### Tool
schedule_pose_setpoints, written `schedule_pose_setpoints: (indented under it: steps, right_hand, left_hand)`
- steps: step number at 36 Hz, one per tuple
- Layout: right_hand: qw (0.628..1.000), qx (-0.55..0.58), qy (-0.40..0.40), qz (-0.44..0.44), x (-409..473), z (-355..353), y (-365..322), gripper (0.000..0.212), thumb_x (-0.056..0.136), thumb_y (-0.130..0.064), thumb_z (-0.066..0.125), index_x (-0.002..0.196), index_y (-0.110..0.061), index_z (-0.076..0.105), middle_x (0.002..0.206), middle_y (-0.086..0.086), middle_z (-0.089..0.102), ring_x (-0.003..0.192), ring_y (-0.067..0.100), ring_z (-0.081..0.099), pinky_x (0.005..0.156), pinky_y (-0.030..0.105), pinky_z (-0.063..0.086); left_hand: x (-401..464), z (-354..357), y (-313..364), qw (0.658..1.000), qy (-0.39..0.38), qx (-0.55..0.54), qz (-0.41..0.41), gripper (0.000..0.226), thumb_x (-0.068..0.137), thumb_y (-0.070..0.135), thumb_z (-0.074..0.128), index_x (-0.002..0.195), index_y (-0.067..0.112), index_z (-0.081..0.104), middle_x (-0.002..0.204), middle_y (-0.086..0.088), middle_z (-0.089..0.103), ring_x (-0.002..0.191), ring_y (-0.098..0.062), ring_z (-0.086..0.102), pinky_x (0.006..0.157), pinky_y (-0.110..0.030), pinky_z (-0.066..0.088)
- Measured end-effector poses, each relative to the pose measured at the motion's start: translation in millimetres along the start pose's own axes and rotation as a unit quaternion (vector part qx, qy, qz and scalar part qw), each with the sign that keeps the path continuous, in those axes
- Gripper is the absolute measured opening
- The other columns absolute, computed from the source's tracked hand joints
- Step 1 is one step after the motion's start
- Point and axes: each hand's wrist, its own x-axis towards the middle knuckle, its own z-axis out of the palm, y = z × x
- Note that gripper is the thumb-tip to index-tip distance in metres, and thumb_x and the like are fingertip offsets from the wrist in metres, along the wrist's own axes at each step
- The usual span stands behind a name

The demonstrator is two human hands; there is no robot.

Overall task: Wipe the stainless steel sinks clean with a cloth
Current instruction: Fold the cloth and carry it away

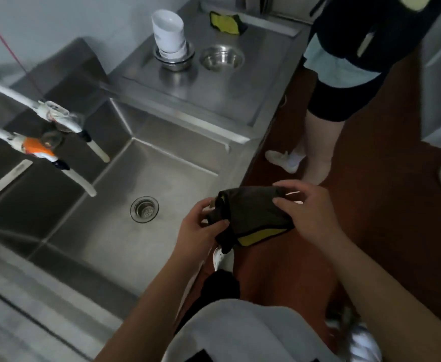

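Both the left hand (201,226) and right hand (305,207) grip the folded dark yellow-edged cloth (253,215), seemingly readying it, so next it must go down into the stainless steel sink basin (104,226).

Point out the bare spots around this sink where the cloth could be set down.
Free: the sink floor around the drain, and the drainboard strip between the sink and the steel bowl. Crowded: the drainboard's far end, with stacked cups and a yellow cloth, and under the faucets.

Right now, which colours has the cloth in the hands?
Dark grey cloth, yellow underside; head view.
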Motion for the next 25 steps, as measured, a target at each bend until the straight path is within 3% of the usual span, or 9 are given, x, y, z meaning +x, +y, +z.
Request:
schedule_pose_setpoints:
  steps: [4,7,13,17,19,21,23,25]
  right_hand:
    - [0.998,-0.052,-0.032,0.007,78,5,-3,0.022,0.085,-0.002,0.074,0.102,-0.015,0.075,0.091,-0.01,0.069,0.083,-0.005,0.064,0.073,0.013,0.051]
    - [0.991,-0.112,-0.072,0.003,137,12,1,0.024,0.084,-0.008,0.076,0.107,-0.015,0.076,0.097,-0.004,0.071,0.089,0.006,0.065,0.081,0.024,0.053]
    - [0.964,-0.202,-0.171,0.028,244,23,18,0.026,0.082,-0.01,0.077,0.108,-0.016,0.076,0.098,0.0,0.069,0.093,0.018,0.063,0.085,0.031,0.05]
    - [0.936,-0.252,-0.245,-0.002,308,38,29,0.02,0.083,-0.011,0.076,0.097,-0.025,0.073,0.089,-0.004,0.066,0.083,0.013,0.059,0.065,0.021,0.04]
    - [0.923,-0.266,-0.277,-0.025,332,47,31,0.02,0.083,-0.008,0.075,0.097,-0.023,0.073,0.083,-0.009,0.062,0.082,0.012,0.058,0.064,0.02,0.038]
    - [0.91,-0.276,-0.306,-0.046,350,58,35,0.019,0.084,-0.007,0.073,0.096,-0.021,0.073,0.08,-0.01,0.062,0.081,0.014,0.06,0.065,0.02,0.042]
    - [0.888,-0.3,-0.342,-0.069,360,67,40,0.018,0.086,-0.008,0.069,0.098,-0.021,0.072,0.085,-0.006,0.066,0.085,0.017,0.063,0.071,0.024,0.048]
    - [0.852,-0.356,-0.369,-0.104,366,72,47,0.018,0.088,-0.011,0.066,0.101,-0.023,0.071,0.091,-0.003,0.065,0.091,0.021,0.064,0.072,0.028,0.045]
  left_hand:
    - [53,18,12,0.998,0.037,-0.023,-0.05,0.042,0.085,-0.004,0.071,0.118,0.022,0.066,0.106,-0.009,0.07,0.081,-0.015,0.073,0.063,-0.026,0.059]
    - [93,27,16,0.993,0.06,-0.034,-0.091,0.038,0.084,0.0,0.072,0.112,0.025,0.066,0.105,-0.011,0.071,0.084,-0.023,0.073,0.069,-0.038,0.062]
    - [158,46,25,0.974,0.105,-0.074,-0.185,0.037,0.084,-0.003,0.071,0.114,0.016,0.061,0.097,-0.011,0.07,0.072,-0.018,0.072,0.064,-0.037,0.062]
    - [192,67,22,0.963,0.147,-0.072,-0.214,0.035,0.086,-0.001,0.071,0.114,0.015,0.057,0.088,-0.01,0.065,0.067,-0.023,0.067,0.066,-0.044,0.062]
    - [204,77,17,0.957,0.18,-0.064,-0.219,0.034,0.085,0.0,0.072,0.108,0.02,0.057,0.085,-0.011,0.064,0.064,-0.024,0.065,0.065,-0.046,0.061]
    - [212,85,13,0.948,0.221,-0.053,-0.222,0.035,0.083,0.001,0.072,0.102,0.026,0.058,0.083,-0.011,0.065,0.066,-0.027,0.066,0.067,-0.049,0.06]
    - [218,92,8,0.94,0.259,0.002,-0.221,0.038,0.082,0.006,0.072,0.111,0.027,0.059,0.088,-0.012,0.069,0.075,-0.029,0.068,0.072,-0.046,0.06]
    - [220,99,3,0.93,0.282,0.05,-0.229,0.044,0.082,0.009,0.069,0.121,0.025,0.059,0.098,-0.012,0.07,0.084,-0.028,0.068,0.077,-0.042,0.06]
